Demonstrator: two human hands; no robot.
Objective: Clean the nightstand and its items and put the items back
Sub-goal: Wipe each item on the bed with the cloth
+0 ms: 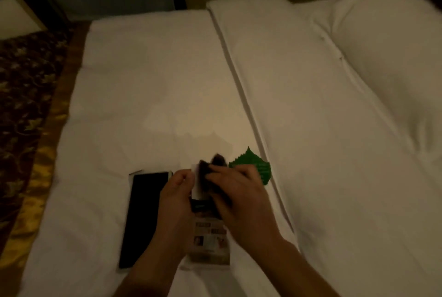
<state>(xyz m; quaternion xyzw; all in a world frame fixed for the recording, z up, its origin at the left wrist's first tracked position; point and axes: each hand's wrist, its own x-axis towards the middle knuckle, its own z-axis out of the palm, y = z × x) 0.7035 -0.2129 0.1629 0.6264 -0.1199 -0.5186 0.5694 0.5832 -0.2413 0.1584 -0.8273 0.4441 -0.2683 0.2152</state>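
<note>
The room is dim and warm-lit. A white bed (pixel 155 81) fills the view, with a pillow (pixel 387 57) at the right and patterned carpet (pixel 26 105) along the left. The nightstand itself is not in sight. Its items lie on the sheet near me: a black phone (pixel 143 213) at the left, a green leaf (pixel 258 167) at the right, and a printed leaflet (pixel 210 244) between them, partly under my wrists. My left hand (pixel 177 198) pinches a small white card (pixel 196 181) by its edge, thumb and fingers closed on it, and holds it above the leaflet. My right hand (pixel 239 198) is curled round a dark cloth (pixel 210 165), which it presses to the card's face. The cloth is blurred, so I can't tell how much of the card it covers. I judge this to be the wiping step, with the other items yet to be done or returned. To do it well I should grip the card firmly at one edge, support it from behind so it doesn't bend, and wipe in straight passes away from my pinch. Then I should turn it over, shift my grip to clean the spot my fingers hid, and lay it down apart from the unwiped things.
</note>
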